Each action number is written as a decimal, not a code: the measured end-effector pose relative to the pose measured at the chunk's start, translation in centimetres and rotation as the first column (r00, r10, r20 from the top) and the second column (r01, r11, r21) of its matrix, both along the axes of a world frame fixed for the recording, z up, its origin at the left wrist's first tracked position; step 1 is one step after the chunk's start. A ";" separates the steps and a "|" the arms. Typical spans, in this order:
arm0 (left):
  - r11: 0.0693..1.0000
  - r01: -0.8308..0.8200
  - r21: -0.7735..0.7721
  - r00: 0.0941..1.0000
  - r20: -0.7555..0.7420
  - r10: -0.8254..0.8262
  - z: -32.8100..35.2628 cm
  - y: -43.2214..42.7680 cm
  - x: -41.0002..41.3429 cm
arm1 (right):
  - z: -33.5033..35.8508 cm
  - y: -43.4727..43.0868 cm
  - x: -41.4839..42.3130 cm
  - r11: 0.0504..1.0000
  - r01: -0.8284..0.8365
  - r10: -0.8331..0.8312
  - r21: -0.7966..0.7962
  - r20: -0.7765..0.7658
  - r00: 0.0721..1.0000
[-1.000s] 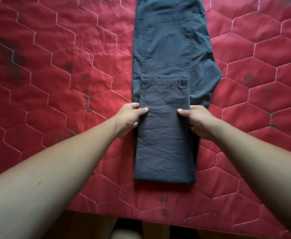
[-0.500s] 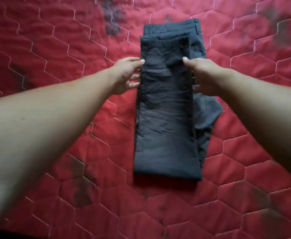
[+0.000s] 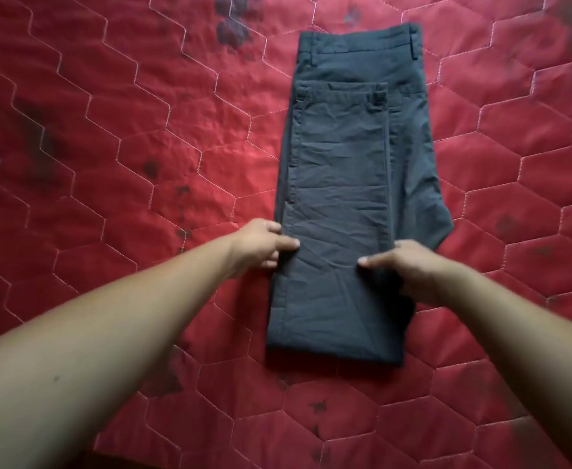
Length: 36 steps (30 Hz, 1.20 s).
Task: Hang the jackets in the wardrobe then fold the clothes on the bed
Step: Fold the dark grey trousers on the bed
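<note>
A pair of dark grey trousers point(image 3: 342, 170) lies folded lengthwise and doubled over on the red quilted bedspread point(image 3: 115, 157). The leg hems rest a little short of the waistband at the far end. The fold faces me. My left hand point(image 3: 261, 247) holds the left edge of the bundle below its middle, thumb on top and fingers tucked at the side. Opposite it, my right hand point(image 3: 410, 269) covers the right edge at the same height, thumb lying across the top layer. Its other fingers are hidden by the hand.
The bedspread has a white hexagon stitch pattern and dark blotches, and it fills the view on all sides of the trousers. No other clothes, wardrobe or bed edge show.
Both hands left the hem end near the waistband and came back toward me to the lower half of the bundle. The doubled-over legs now lie flat.
</note>
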<state>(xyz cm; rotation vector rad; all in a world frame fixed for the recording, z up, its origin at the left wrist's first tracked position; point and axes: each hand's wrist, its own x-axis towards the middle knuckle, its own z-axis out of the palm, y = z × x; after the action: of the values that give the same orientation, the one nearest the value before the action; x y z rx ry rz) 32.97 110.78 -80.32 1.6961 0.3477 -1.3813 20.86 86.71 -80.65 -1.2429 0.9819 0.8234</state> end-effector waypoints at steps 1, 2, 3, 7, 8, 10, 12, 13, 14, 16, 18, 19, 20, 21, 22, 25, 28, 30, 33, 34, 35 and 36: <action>0.999 0.025 0.020 0.999 -0.031 -0.024 0.1 0.4 -1.0 | 0.1 0.7 -1.3 1.000 0.006 -0.006 0.017 -0.016 1.000; 0.999 0.040 0.031 0.997 -0.068 -0.038 0.1 0.9 -2.1 | 0.2 1.5 -2.5 1.000 0.008 -0.007 0.028 -0.034 0.999; 0.998 0.046 0.031 0.993 -0.107 -0.042 0.1 1.5 -3.4 | 0.2 2.1 -3.7 0.999 0.009 -0.007 0.037 -0.048 0.999; 0.999 0.035 0.014 0.975 -0.221 -0.031 0.2 3.6 -7.6 | -0.1 3.8 -7.3 0.993 0.067 -0.054 0.100 -0.131 0.990; 0.999 0.041 0.002 0.969 -0.242 -0.039 0.2 4.1 -8.4 | -0.1 4.1 -8.0 0.990 0.084 -0.066 0.117 -0.150 0.986; 0.998 0.063 -0.006 0.959 -0.276 -0.062 0.0 4.9 -9.7 | -0.1 4.6 -9.1 0.984 0.116 -0.091 0.134 -0.179 0.980; 0.996 0.084 0.001 0.949 -0.305 -0.080 -0.1 5.6 -10.9 | 0.0 5.2 -10.3 0.979 0.143 -0.111 0.143 -0.210 0.971; 0.995 0.098 0.005 0.943 -0.319 -0.091 -0.1 6.0 -11.5 | 0.2 5.6 -10.9 0.976 0.151 -0.113 0.155 -0.229 0.967; 0.994 0.111 0.010 0.937 -0.334 -0.101 0.0 6.3 -12.1 | 0.3 5.9 -11.5 0.973 0.158 -0.113 0.170 -0.245 0.963; 0.994 0.107 0.035 0.931 -0.353 -0.088 0.2 6.7 -13.1 | 0.6 6.5 -12.5 0.967 0.170 -0.117 0.190 -0.264 0.958; 0.995 0.081 0.051 0.938 -0.342 -0.058 0.4 6.7 -13.5 | 0.9 6.7 -12.8 0.962 0.193 -0.136 0.195 -0.273 0.952; 0.997 0.062 0.047 0.944 -0.328 -0.043 0.5 6.5 -13.3 | 1.0 6.6 -12.5 0.959 0.205 -0.149 0.195 -0.270 0.951; 0.998 0.039 0.042 0.952 -0.304 -0.024 0.5 6.2 -12.7 | 1.0 6.4 -11.9 0.957 0.218 -0.165 0.190 -0.259 0.952; 0.999 0.009 0.037 0.963 -0.270 0.001 0.5 5.6 -11.8 | 1.0 6.2 -11.1 0.956 0.232 -0.186 0.182 -0.240 0.953; 0.999 -0.027 0.033 0.973 -0.228 0.034 0.6 5.0 -10.7 | 0.9 5.8 -10.0 0.953 0.249 -0.212 0.170 -0.209 0.955; 0.990 -0.143 -0.002 0.985 -0.095 0.142 0.5 2.4 -6.4 | 0.4 4.4 -5.5 0.944 0.301 -0.292 0.136 -0.084 0.953; 0.979 -0.197 -0.059 0.980 0.021 0.199 0.6 -0.8 -1.7 | -0.3 2.7 0.1 0.939 0.338 -0.341 0.062 0.050 0.939; 0.969 -0.228 -0.092 0.967 0.093 0.236 0.8 -2.8 1.1 | -0.6 1.8 3.7 0.931 0.365 -0.359 -0.014 0.141 0.923; 0.962 -0.247 -0.121 0.939 0.215 0.268 1.3 -5.0 4.2 | -0.8 0.8 8.2 0.917 0.385 -0.350 -0.106 0.252 0.902; 0.963 -0.238 -0.128 0.929 0.259 0.264 1.4 -5.5 5.1 | -0.7 0.5 9.5 0.911 0.391 -0.342 -0.130 0.287 0.895; 0.963 -0.235 -0.135 0.918 0.295 0.265 1.6 -5.9 5.9 | -0.6 0.2 10.6 0.906 0.398 -0.339 -0.141 0.320 0.885; 0.959 -0.241 -0.147 0.905 0.323 0.277 1.7 -6.4 6.7 | -0.3 -0.2 11.8 0.902 0.410 -0.344 -0.133 0.350 0.871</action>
<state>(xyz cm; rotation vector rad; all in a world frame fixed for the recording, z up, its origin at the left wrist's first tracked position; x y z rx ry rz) 39.68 104.42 -78.60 1.6953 0.2856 -0.8757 32.64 86.50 -80.99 -1.2518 1.0156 0.2051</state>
